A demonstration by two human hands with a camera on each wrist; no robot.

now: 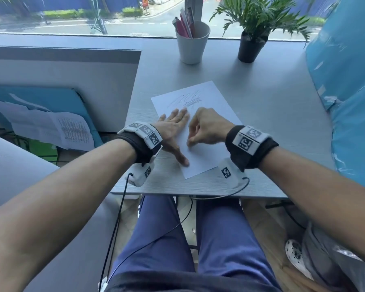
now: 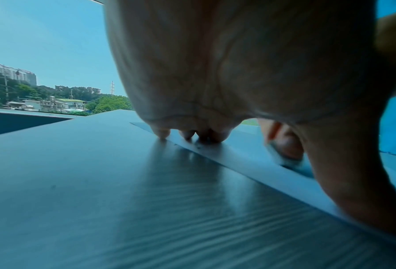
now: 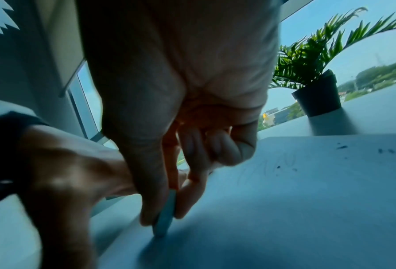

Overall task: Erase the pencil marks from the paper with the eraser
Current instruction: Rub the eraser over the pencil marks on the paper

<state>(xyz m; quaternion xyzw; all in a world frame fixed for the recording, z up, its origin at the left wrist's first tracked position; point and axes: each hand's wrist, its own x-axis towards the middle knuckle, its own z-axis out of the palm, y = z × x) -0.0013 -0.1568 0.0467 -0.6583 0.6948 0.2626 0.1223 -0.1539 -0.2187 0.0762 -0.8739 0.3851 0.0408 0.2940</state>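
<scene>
A white sheet of paper [image 1: 207, 148] lies askew on the grey table, with grey pencil scribbles [image 1: 188, 99] near its far end. My left hand [image 1: 173, 127] lies flat with spread fingers on the sheet's left edge, pressing it down; its fingertips [image 2: 187, 134] touch the paper [image 2: 250, 163]. My right hand [image 1: 202, 129] pinches a small pale eraser [image 3: 166, 214] between thumb and fingers, its tip down on the paper [image 3: 284, 209] near the middle. In the left wrist view the eraser [image 2: 282, 156] shows under my right fingers. Dark crumbs [image 3: 342, 147] lie further up the sheet.
A white cup [image 1: 192, 42] of pens and a black-potted plant [image 1: 253, 45] stand at the table's far side by the window. A blue wrapped bulk [image 1: 346, 91] borders the right. A lower surface with papers [image 1: 51, 127] lies left. The table's near edge [image 1: 198, 194] is above my knees.
</scene>
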